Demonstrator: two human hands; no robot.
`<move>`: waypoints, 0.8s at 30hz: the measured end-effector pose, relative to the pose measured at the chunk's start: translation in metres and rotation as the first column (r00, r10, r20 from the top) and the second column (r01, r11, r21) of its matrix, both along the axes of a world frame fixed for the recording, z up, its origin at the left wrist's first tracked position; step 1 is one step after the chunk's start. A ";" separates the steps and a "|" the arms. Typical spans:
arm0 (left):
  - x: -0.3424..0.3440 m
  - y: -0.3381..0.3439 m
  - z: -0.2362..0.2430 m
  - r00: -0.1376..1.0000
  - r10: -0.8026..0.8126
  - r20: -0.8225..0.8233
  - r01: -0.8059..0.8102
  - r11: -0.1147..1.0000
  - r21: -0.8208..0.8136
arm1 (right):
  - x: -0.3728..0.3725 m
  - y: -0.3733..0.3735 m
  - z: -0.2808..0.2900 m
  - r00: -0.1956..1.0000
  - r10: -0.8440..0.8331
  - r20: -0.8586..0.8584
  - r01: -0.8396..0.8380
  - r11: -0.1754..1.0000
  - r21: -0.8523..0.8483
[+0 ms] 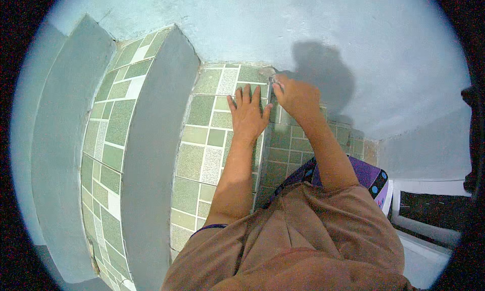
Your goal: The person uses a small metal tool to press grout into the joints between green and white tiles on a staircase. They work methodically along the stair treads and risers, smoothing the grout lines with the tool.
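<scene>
My left hand (247,111) lies flat on a green and white patterned tile step (194,164), its fingers spread and nothing held. To its right, at the step's far end by the wall, my right hand (298,96) is closed, with thumb and fingers pinched together. A small greyish object (268,72) shows at its fingertips, against the corner where the step's front edge meets the wall. What kind of thing it is cannot be made out, and the fingers hide most of it.
The pale blue wall (242,28) runs along the far side, with a dark shadow beside my right hand. Higher steps with a grey riser (156,114) rise on the left. Lower right are tiled flooring (283,154), purple patterned cloth (376,182) and a white frame (429,187).
</scene>
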State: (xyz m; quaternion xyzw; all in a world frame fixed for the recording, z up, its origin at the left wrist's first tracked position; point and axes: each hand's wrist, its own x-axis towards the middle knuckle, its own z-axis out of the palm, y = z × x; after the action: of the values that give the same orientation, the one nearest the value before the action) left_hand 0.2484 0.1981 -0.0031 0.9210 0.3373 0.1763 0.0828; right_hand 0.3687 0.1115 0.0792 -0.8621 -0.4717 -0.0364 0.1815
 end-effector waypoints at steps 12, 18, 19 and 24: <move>0.000 0.001 -0.002 1.000 -0.012 0.023 0.012 1.000 0.018 | 0.001 0.004 0.005 1.000 0.005 0.014 -0.004 0.999 -0.047; 0.000 0.000 -0.001 1.000 -0.008 0.026 0.008 1.000 0.017 | 0.003 0.003 0.006 1.000 0.005 -0.010 -0.005 1.000 -0.012; 0.000 0.000 -0.001 0.999 -0.016 0.039 0.015 1.000 0.007 | 0.004 0.004 0.007 1.000 0.013 -0.027 -0.013 1.000 0.009; -0.001 0.000 -0.001 0.998 -0.029 0.060 0.029 1.000 -0.007 | 0.007 0.003 0.006 0.999 0.037 -0.016 -0.038 0.998 -0.054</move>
State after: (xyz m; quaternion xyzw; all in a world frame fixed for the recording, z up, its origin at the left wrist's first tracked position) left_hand 0.2477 0.1983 -0.0039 0.9197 0.3219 0.2014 0.0992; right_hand 0.3761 0.1146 0.0850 -0.8580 -0.4872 -0.0135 0.1623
